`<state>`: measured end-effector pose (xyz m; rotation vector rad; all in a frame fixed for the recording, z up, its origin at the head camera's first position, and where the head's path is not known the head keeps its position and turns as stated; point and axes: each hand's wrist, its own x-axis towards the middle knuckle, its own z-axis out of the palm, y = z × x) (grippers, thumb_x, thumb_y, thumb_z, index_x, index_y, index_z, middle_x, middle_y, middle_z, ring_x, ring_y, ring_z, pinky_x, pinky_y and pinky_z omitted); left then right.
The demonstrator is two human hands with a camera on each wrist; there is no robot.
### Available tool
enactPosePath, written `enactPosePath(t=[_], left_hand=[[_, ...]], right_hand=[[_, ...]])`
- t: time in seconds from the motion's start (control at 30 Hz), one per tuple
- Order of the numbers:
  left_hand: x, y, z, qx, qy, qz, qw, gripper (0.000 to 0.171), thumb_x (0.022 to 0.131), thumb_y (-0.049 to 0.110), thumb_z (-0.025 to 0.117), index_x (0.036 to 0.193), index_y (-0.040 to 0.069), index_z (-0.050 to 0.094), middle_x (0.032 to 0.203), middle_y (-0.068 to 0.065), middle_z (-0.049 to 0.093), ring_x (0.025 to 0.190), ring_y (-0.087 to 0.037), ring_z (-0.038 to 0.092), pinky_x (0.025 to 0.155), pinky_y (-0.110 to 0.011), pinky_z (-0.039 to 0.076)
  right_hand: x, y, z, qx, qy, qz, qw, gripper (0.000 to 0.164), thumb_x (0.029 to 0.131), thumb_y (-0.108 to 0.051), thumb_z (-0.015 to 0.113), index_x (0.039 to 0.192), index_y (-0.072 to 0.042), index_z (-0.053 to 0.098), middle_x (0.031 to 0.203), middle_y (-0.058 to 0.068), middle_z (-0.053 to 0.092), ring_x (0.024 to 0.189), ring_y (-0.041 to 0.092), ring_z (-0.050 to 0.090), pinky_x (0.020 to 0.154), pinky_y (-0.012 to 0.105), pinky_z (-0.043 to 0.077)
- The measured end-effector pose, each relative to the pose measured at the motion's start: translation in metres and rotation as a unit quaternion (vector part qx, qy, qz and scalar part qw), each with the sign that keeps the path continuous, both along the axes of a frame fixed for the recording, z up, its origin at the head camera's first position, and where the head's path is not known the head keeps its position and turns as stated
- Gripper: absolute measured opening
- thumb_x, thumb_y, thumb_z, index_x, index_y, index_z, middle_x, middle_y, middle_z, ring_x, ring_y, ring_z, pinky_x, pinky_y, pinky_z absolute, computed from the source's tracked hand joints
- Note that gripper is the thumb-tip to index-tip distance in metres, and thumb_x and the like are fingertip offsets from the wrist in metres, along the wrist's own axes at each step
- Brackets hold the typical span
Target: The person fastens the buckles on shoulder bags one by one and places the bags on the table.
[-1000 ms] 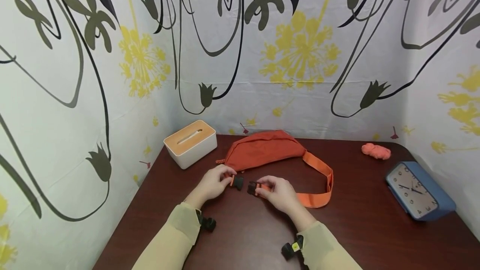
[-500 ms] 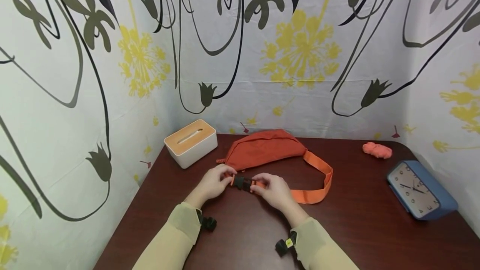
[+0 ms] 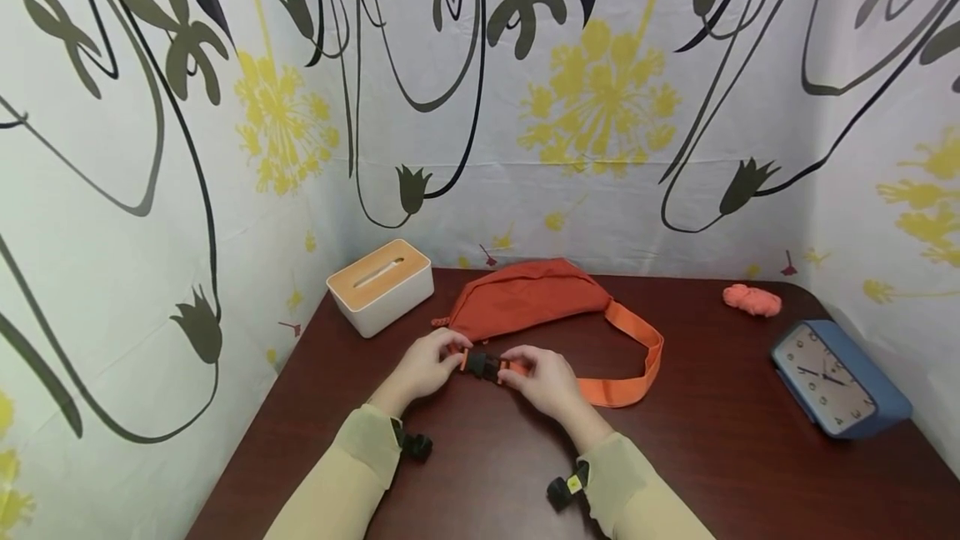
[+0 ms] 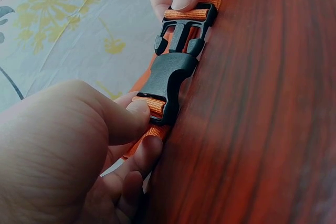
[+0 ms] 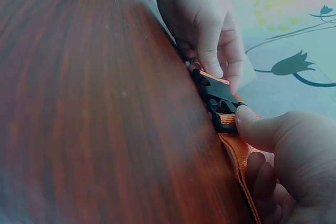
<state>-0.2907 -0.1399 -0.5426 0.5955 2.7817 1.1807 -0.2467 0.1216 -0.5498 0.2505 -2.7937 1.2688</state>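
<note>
On the dark wooden table lies a red-orange waist bag [image 3: 528,300] with an orange strap [image 3: 618,391] looping out on its right. My left hand [image 3: 426,363] pinches the socket half [image 4: 167,74] of the black side-release buckle by its webbing end, thumb on top. The pronged half [image 4: 181,34] is pinched between thumb and fingers of my right hand [image 3: 546,377]. Both halves are in line, with the prongs at the socket's mouth and their side arms still visible outside. How deep the middle prong sits I cannot tell.
Behind my left hand stands a white tissue box [image 3: 386,294] with a wooden lid. A blue clock [image 3: 840,377] and a pink yarn bundle [image 3: 752,300] are at the right. Patterned cloth walls [image 3: 480,215] border the table's back and sides.
My right hand has moved left with the pronged half, closing the gap to the socket half. The strap shifted slightly with it. My left hand has stayed in place.
</note>
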Motion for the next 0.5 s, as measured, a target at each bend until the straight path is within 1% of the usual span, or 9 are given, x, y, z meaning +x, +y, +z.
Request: enactPosePath(t=[0.23,0.5], left_hand=[[0.0006,0.0006,0.0012,0.000,0.003,-0.001,1.0000,0.021,0.106,0.013,0.073,0.122,0.026,0.076,0.111,0.004,0.071,0.091,-0.013,0.062,0.087,-0.038,0.053],[0.0016,0.0002,0.0030,-0.002,0.005,-0.005,1.0000,0.021,0.106,0.013,0.073,0.123,0.025,0.076,0.111,0.004,0.071,0.091,-0.013,0.063,0.086,-0.036,0.053]], right_hand=[[0.0003,0.0004,-0.0009,-0.009,-0.002,0.000,1.000,0.022,0.095,-0.034,0.088,0.116,-0.031,0.082,0.086,-0.011,0.072,0.070,0.011,0.058,0.067,0.031,0.047],[-0.0008,0.0008,-0.0011,-0.030,-0.008,0.001,1.000,0.020,0.096,-0.031,0.088,0.115,-0.028,0.083,0.077,-0.011,0.070,0.066,0.011,0.060,0.063,0.028,0.049]])
